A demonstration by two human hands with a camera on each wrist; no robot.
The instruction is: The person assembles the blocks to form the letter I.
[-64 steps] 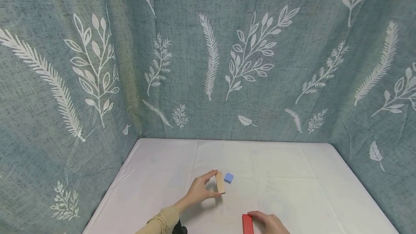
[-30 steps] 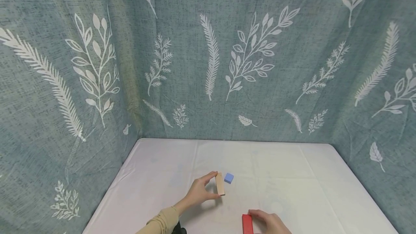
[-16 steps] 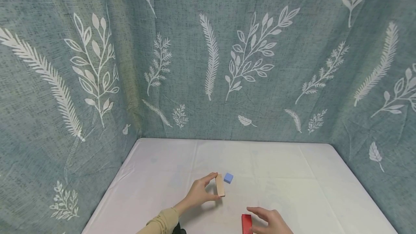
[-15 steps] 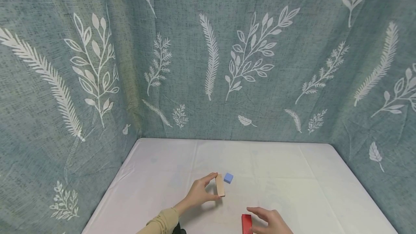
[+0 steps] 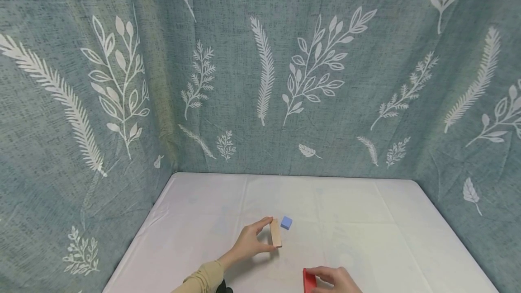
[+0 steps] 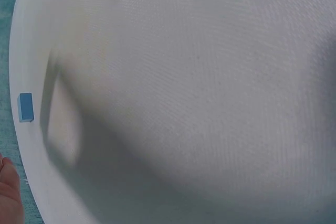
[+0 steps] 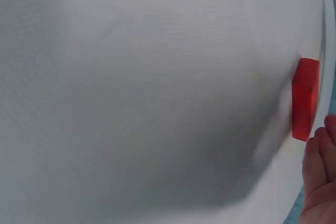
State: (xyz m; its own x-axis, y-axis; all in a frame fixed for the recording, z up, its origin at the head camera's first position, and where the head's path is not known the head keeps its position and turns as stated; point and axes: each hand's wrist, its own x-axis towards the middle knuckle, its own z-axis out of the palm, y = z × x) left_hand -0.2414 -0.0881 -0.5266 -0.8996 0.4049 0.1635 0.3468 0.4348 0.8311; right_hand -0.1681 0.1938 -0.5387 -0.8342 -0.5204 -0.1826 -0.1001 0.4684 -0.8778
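Note:
Thumb and fingers of the left hand (image 5: 247, 241) pinch a plain wooden block (image 5: 276, 233) by its two ends; its shadow falls on the white cloth. Just beyond that block's far right side sits a small blue block (image 5: 286, 223), which the left wrist view also has at its left edge. The right hand (image 5: 335, 278) holds a red oblong block (image 5: 308, 280), index finger across its far end and thumb at its right side. The lower frame edge cuts off that block. In the right wrist view, fingertips (image 7: 313, 148) are right at one end of the red block.
A white cloth covers the table (image 5: 346, 211). Blue-green curtains (image 5: 228, 80) with white leaf prints stand along its back and sides. A small black object (image 5: 223, 287) shows beside the left sleeve (image 5: 203, 277).
The right fingers were on the red block, spread away from its far end half a second ago, and now lie on it again. The wooden block has shifted slightly nearer the person.

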